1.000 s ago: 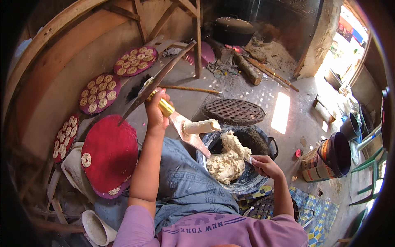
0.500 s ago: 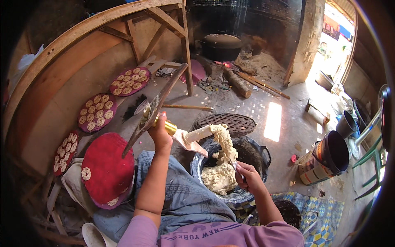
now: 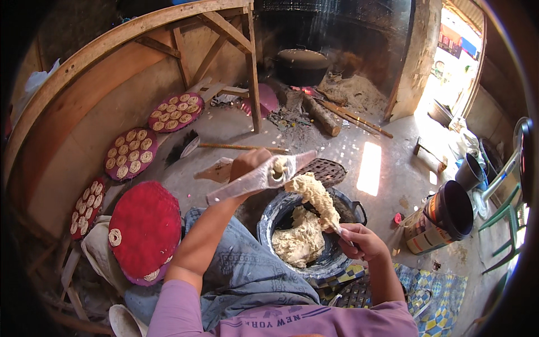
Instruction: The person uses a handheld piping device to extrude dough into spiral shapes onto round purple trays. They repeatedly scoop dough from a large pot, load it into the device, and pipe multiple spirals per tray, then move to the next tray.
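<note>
My left hand (image 3: 251, 161) is wrapped round a two-handled wooden press (image 3: 236, 186), tilted so that its round opening, with some dough inside, shows. My right hand (image 3: 365, 242) grips a spoon (image 3: 344, 231) whose bowl is buried in a long lump of pale dough (image 3: 317, 196). That lump reaches up to the edge of the press opening. Below it stands a dark two-handled basin (image 3: 265, 216) with more dough (image 3: 297, 241) inside. At my left lies a round red mat (image 3: 145, 219) bearing a few coils of dough strands (image 3: 115, 237).
Round mats of dough coils (image 3: 130, 153) line the left wall. A woven tray (image 3: 323, 171) lies behind the basin. Buckets (image 3: 435, 224) stand at right. Further back, a lidded pot (image 3: 301, 67) sits over embers and logs (image 3: 321, 115). A wooden frame (image 3: 254, 84) rises at back left.
My left hand has turned the press, so its opening now faces me and its long handle no longer points toward the red mat. My right hand has moved slightly right and down with the dough-laden spoon.
</note>
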The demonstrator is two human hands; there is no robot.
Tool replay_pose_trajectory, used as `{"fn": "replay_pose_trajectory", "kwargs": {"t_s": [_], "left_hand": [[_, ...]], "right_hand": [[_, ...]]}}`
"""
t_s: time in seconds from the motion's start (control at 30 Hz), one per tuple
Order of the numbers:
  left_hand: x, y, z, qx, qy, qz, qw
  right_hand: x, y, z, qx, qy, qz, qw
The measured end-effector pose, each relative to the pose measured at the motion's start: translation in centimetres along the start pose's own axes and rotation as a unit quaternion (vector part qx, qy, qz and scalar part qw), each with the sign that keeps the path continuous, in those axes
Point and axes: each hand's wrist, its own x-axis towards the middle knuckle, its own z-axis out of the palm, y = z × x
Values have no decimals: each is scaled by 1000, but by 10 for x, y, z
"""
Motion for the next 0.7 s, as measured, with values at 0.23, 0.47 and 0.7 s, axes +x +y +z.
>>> {"fn": "replay_pose_trajectory", "kwargs": {"t_s": [0.23,0.47,0.7], "left_hand": [[8,7,12,11,-66,88,994],[7,38,23,-8,-179,14,984],[-7,7,15,-6,-165,-23,986]], "right_hand": [[17,-23,-18,115,-48,140,982],[42,-53,24,-811,215,-186,512],[30,-47,53,-877,232,-223,358]]}}
